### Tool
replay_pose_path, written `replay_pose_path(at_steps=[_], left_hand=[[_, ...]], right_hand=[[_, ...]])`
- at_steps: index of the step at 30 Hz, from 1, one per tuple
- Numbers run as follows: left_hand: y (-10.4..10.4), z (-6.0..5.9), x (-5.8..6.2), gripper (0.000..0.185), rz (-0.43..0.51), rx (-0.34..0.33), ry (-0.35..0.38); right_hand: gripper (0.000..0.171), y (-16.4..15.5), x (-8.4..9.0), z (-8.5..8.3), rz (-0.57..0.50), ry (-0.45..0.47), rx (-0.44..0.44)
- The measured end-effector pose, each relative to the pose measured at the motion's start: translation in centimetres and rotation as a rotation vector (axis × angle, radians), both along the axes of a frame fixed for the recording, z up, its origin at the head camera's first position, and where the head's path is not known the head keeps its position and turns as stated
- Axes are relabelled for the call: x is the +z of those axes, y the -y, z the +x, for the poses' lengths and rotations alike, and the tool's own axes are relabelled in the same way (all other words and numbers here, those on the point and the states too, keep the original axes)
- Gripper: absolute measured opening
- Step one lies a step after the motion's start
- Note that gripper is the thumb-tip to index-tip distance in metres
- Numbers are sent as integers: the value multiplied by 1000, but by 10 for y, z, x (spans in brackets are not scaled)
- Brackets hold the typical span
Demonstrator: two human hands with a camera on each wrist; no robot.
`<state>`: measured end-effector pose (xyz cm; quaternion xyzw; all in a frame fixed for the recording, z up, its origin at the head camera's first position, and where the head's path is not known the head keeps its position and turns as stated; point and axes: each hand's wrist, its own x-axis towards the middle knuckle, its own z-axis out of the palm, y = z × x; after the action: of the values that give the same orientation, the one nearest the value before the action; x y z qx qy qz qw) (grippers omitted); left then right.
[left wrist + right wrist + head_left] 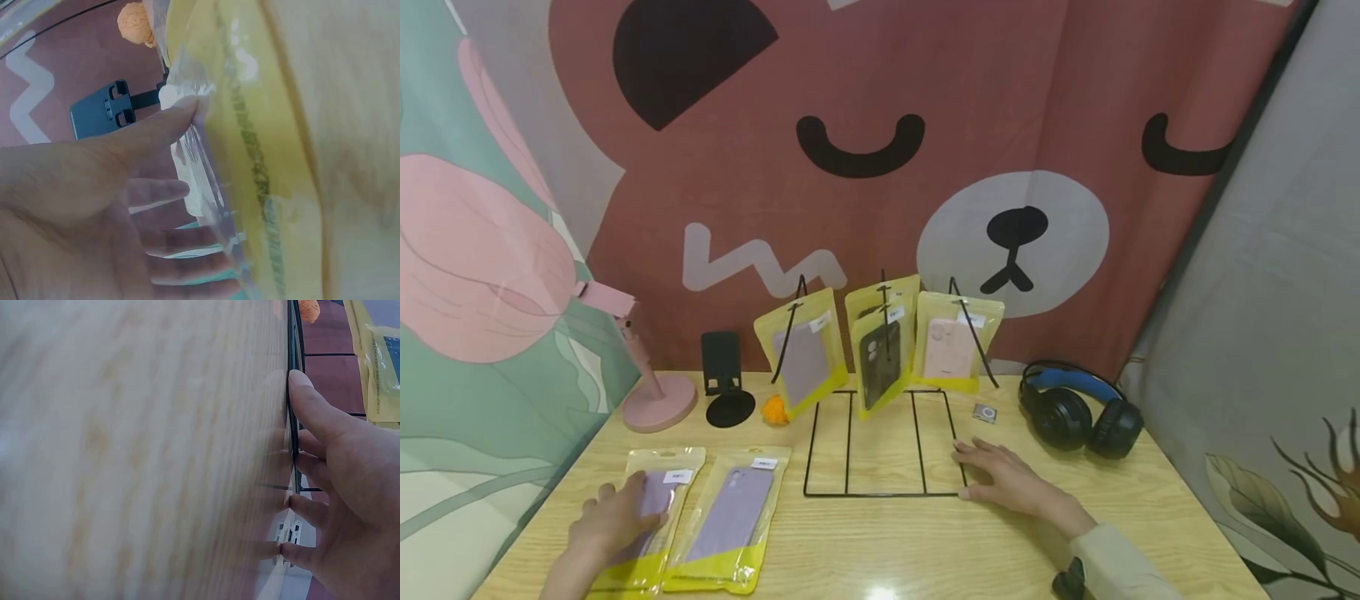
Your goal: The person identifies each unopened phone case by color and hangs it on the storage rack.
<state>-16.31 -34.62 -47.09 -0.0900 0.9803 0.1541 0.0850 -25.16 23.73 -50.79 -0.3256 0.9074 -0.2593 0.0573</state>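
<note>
Head view: the left hand point(613, 521) lies on the leftmost packaged phone case point(651, 521), flat on the table point(1150, 508) left-front of the wire display rack point(883, 442); the left wrist view shows thumb and fingers pinching the film. The pouch is judged light, glossy and slippery, stiffened by the case inside; its edge seam seems the surest purchase. A second packaged case point(733, 521) lies just beside. The right hand point(1007, 479) rests with relaxed, spread fingers against the rack's right edge.

yellow-edged packets point(647, 521) with lilac cases, black wire rack point(880, 446), pale woodgrain table point(925, 550)
</note>
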Motion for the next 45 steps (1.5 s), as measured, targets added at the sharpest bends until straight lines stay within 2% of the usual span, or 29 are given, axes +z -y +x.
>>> replay_pose_path(at_steps=[5, 8, 14, 16, 20, 24, 27, 30, 33, 36, 40, 43, 45], left_hand=[[5, -1, 1, 96, 65, 2, -66], [7, -3, 3, 93, 73, -7, -104], [17, -5, 17, 62, 68, -154, -226], [20, -4, 26, 53, 87, -178, -283], [20, 5, 52, 47, 120, -172, -376], [9, 15, 82, 41, 117, -172, -494], [-1, 23, 98, 35, 145, -166, -581], [-13, 32, 109, 33, 236, -164, -654], [-28, 40, 118, 37, 355, -198, -727], [-42, 46, 124, 41, 483, -292, -799], [-52, 46, 124, 44, 777, -536, -870], [-60, 43, 122, 41, 1001, -727, -860], [-66, 41, 121, 39, 1083, -828, -832]], right_hand=[[66, 0, -1, -1, 5, 4, -4], [66, 1, -1, 0, 2, 2, -4], [65, 2, 0, 1, 1, -11, 3], [66, 2, 0, 1, 3, -16, 5], [66, 3, 0, 1, 9, -8, 2], [67, 2, 1, 0, 10, -9, 1], [66, 1, 1, -1, 10, -22, 0], [66, 1, 0, -1, 13, -33, -1], [66, 1, 0, -1, 13, -29, 0], [66, 1, 1, 0, 8, -21, 4], [66, 2, 1, 0, 5, -10, 8], [66, 2, 1, 0, 6, 0, 9], [66, 2, 2, 0, 3, 7, 9]])
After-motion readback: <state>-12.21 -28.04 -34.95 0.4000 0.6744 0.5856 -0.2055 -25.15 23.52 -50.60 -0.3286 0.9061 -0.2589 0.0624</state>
